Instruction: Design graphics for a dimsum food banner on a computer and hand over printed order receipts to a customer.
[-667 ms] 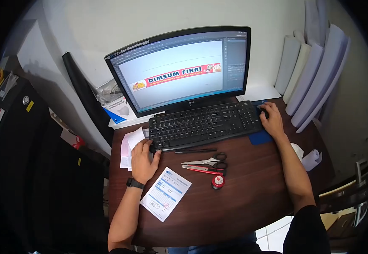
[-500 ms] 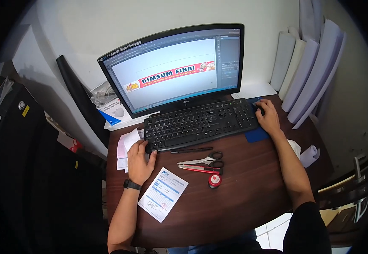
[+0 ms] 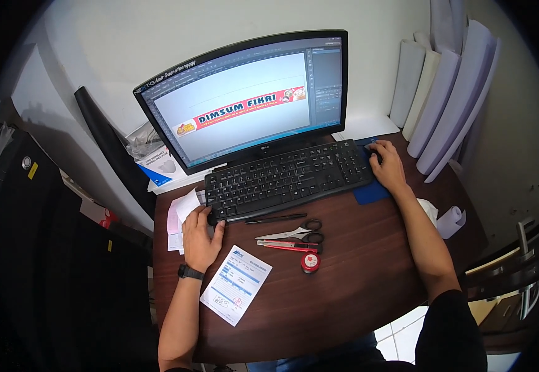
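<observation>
Left hand (image 3: pixel 200 246) lies loose at the left corner of the keyboard (image 3: pixel 291 180), right hand (image 3: pixel 390 167) grasps the mouse (image 3: pixel 378 159) right of it; behind it, the monitor (image 3: pixel 232 133) shows a banner (image 3: pixel 238 107) laid out, completion unclear.

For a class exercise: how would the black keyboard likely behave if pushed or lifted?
Long and hard-looking, the keyboard would probably stay stiff when lifted. Broad and flat on the desk, it seems likelier to slide than roll or tip. The left hand at its corner might hinder a push.
</observation>
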The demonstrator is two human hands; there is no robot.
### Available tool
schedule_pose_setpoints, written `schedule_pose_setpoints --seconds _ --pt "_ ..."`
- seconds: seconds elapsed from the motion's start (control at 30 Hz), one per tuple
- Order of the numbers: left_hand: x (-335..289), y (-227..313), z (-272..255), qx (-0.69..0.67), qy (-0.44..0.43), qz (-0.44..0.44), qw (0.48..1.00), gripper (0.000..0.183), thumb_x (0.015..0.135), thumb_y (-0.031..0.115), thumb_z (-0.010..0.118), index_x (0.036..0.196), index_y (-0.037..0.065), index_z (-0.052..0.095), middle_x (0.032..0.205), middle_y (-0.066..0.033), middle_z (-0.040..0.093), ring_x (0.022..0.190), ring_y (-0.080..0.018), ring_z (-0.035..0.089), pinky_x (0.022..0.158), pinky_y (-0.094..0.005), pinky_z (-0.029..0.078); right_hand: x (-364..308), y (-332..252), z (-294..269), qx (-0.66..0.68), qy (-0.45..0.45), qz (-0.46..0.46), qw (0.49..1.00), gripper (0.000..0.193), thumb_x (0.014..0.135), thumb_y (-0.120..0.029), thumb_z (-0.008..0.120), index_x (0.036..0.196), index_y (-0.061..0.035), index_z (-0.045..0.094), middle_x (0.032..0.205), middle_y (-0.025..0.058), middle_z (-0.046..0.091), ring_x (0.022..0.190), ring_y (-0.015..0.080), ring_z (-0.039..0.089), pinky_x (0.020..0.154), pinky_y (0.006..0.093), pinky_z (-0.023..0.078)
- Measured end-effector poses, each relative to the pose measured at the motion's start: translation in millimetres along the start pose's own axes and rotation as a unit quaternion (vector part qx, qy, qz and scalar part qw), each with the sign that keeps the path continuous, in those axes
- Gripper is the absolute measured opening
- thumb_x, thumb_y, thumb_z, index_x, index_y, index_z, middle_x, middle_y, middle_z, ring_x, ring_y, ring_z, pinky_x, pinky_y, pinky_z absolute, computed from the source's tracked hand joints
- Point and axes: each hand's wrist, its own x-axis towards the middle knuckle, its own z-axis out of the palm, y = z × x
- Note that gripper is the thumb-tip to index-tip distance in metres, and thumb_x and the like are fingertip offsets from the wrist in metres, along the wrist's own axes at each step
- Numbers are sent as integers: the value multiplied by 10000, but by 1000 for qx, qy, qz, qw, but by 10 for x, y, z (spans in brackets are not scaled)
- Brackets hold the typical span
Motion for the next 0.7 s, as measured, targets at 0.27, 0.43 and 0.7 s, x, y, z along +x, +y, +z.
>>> schedule_pose_setpoints --seconds 0.27,0.43,0.7 --pt "3 -7 4 14 6 16 1000 439 914 211 732 1274 -19 632 1304 -197 614 1198 -384 569 1032 -446 436 2 12 8 1 -4 0 1000 283 911 -150 623 1150 -56 743 1293 169 645 1207 365 613 1030 456 500" --pt "6 -6 14 11 10 17 1000 437 913 212 734 1273 -14 634 1295 -196 618 1193 -384 574 1026 -450 442 4 26 2 -6 -9 -1 1000 287 918 -163 616 1155 -61 740 1296 169 641 1220 361 607 1045 453 490" --pt "-4 -18 -5 10 5 6 1000 443 915 227 730 1272 -16 634 1308 -200 613 1213 -388 566 1045 -455 433 4 5 15 5 -17 3 1000 311 933 -164 621 1202 -59 736 1323 178 635 1242 361 597 1058 442 483"
